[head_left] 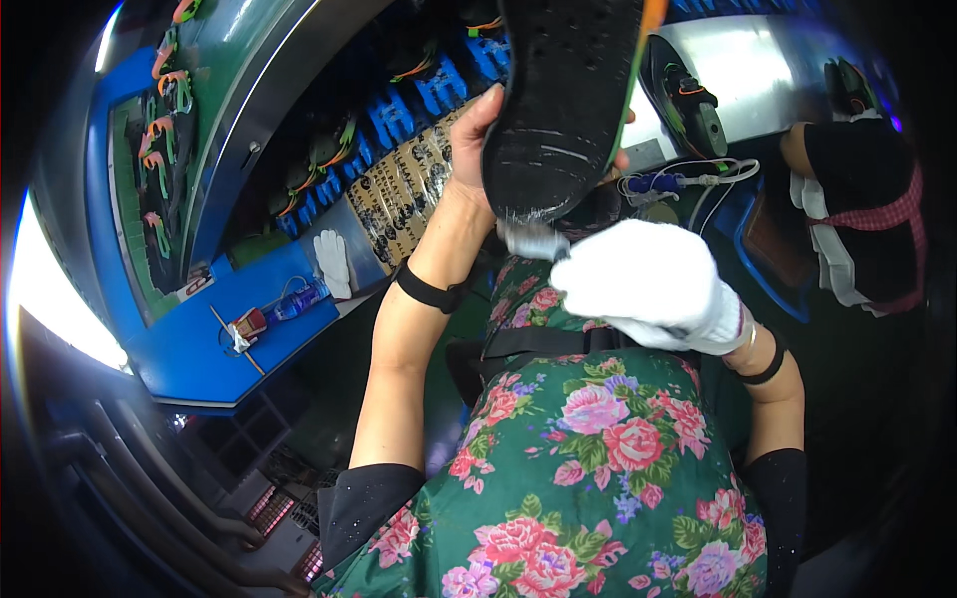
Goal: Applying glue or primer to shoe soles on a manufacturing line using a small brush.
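A black shoe sole [563, 110] with a green and orange edge is held up in front of me, its broad black face toward me. My bare left hand [473, 140] grips it from behind, thumb at the left edge and fingertips showing at the right edge. In a white glove, my right hand [643, 282] is closed on a small brush [533, 242] whose handle is mostly hidden. The blurred bristles meet the sole's lower end, where wet-looking shiny streaks show.
On the blue side shelf [204, 349] lie a white glove [332, 263], a blue bottle [299, 299] and a red container [247, 324]. Black shoe parts [688, 100] sit on a metal surface at the right, near a white cable [713, 177]. Another person [867, 219] is at far right.
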Demonstrator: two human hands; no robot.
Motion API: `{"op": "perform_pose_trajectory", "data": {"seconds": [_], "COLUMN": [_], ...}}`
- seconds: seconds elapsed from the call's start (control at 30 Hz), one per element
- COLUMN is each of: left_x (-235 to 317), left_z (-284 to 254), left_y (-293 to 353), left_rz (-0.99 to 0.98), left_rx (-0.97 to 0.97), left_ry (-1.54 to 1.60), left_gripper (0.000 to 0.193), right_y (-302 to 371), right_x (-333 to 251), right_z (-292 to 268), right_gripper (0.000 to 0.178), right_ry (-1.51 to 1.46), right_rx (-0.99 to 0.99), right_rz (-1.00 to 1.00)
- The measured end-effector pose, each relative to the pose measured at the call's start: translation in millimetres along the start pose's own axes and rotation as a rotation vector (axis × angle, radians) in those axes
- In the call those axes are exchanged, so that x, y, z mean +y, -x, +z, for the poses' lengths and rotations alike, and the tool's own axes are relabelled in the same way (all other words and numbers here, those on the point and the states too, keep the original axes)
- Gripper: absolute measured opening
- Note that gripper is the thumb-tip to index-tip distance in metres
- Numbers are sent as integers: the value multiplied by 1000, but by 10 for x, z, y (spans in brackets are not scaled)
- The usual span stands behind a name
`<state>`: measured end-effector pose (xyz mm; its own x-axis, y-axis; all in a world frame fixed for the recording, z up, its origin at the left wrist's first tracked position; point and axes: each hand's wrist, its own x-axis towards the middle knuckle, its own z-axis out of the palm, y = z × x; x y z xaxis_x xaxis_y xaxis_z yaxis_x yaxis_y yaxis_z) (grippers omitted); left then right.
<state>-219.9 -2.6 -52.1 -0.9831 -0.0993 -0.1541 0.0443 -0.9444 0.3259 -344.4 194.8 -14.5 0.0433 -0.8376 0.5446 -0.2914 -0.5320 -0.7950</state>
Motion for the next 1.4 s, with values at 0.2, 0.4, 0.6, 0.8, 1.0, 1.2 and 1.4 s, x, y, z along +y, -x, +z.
{"op": "perform_pose_trajectory", "data": {"seconds": [0.2,0.4,0.6,0.8,1.0,1.2,1.4], "left_x": [140,251,201,64,-325,-288,661], "left_z": [14,59,24,-29,-36,-32,445], "left_y": [55,8,-7,-44,112,340,648], "left_rz": [-111,-128,-33,55,78,263,325], "left_rx": [158,263,278,25,211,340,-44], "left_ry": [-211,-29,-256,84,221,139,-416], "left_gripper": [94,54,89,89,77,82,131], "right_y": [-89,-19,-237,-193,-568,-504,-125], "right_x": [6,-23,13,35,344,152,175], "right_z": [-223,-33,-131,-94,-534,-347,-507], "right_gripper": [27,30,30,13,22,17,10], "right_ry": [207,177,36,-373,386,-31,-751], "right_rx": [-31,-87,120,365,316,221,678], "right_rz": [-27,-75,81,417,158,214,618]}}
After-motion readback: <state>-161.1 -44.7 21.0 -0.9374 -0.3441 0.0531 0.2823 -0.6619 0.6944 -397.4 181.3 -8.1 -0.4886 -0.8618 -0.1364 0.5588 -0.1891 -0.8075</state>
